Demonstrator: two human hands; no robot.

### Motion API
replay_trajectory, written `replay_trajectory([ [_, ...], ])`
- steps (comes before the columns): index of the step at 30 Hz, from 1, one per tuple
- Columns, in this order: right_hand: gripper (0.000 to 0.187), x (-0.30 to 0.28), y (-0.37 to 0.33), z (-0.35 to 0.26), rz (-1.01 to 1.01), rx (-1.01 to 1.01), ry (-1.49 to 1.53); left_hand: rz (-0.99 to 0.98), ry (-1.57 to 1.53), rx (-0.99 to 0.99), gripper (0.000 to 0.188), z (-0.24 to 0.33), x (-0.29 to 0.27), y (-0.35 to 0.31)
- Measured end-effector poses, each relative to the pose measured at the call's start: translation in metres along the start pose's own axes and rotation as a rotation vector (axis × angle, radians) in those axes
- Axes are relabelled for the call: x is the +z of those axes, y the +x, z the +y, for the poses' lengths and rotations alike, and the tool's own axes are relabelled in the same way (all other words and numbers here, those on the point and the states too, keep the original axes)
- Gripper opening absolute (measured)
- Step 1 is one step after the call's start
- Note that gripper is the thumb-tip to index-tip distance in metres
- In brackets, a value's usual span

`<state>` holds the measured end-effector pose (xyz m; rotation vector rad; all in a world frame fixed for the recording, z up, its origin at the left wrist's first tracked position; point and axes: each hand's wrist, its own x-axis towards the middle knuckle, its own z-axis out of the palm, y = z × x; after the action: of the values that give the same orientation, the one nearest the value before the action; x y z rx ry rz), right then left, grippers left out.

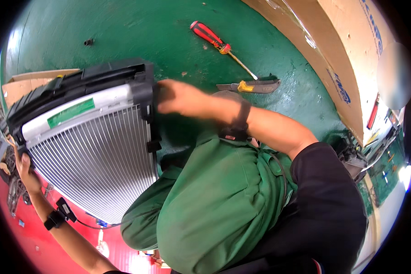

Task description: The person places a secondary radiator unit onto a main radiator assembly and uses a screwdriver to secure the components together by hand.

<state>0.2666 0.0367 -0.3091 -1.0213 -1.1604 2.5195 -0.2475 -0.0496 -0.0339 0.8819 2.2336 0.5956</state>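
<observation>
A car radiator (96, 155) with silver fins stands tilted in front of my knees. A black plastic frame (84, 82) runs along its top, and a green label (71, 113) is stuck to its silver end tank. My left hand (26, 171) is closed on the radiator's left edge, with the fingers partly behind it. At the opposite edge, my right hand (180, 98) is against or just beside the black frame's corner. That hand is smeared by motion and its fingertips are hidden, so its grip does not show.
On the green floor lie a red-handled screwdriver (223, 48), a utility knife (251, 86) and a small dark part (89, 42). A large cardboard box (324, 59) stands at the right. Another cardboard piece (32, 84) is behind the radiator, and metal parts (14, 182) lie at the left.
</observation>
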Motion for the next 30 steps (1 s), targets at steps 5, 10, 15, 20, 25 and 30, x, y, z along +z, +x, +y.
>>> replay_trajectory([
  [5,0.045,0.008,0.001,-0.022,-0.028,-0.002,-0.140,-0.113,-0.078,-0.040,0.088,-0.012,-0.018,0.015],
  [10,0.044,0.014,-0.005,-0.027,0.036,-0.037,-0.070,-0.141,-0.219,-0.132,0.070,-0.046,-0.048,0.031],
  [15,0.056,0.014,-0.006,-0.025,0.062,-0.073,-0.078,-0.122,-0.225,-0.147,0.076,-0.060,-0.073,0.034],
  [20,0.058,0.013,-0.004,-0.024,0.035,-0.074,-0.042,-0.086,-0.270,-0.177,0.087,-0.056,-0.084,0.030],
  [25,0.059,0.010,-0.001,-0.021,0.015,-0.065,-0.027,-0.062,-0.253,-0.197,0.089,-0.044,-0.083,0.027],
  [30,0.061,0.011,-0.001,-0.016,0.008,-0.063,-0.007,-0.117,-0.300,-0.188,0.074,-0.050,-0.094,0.025],
])
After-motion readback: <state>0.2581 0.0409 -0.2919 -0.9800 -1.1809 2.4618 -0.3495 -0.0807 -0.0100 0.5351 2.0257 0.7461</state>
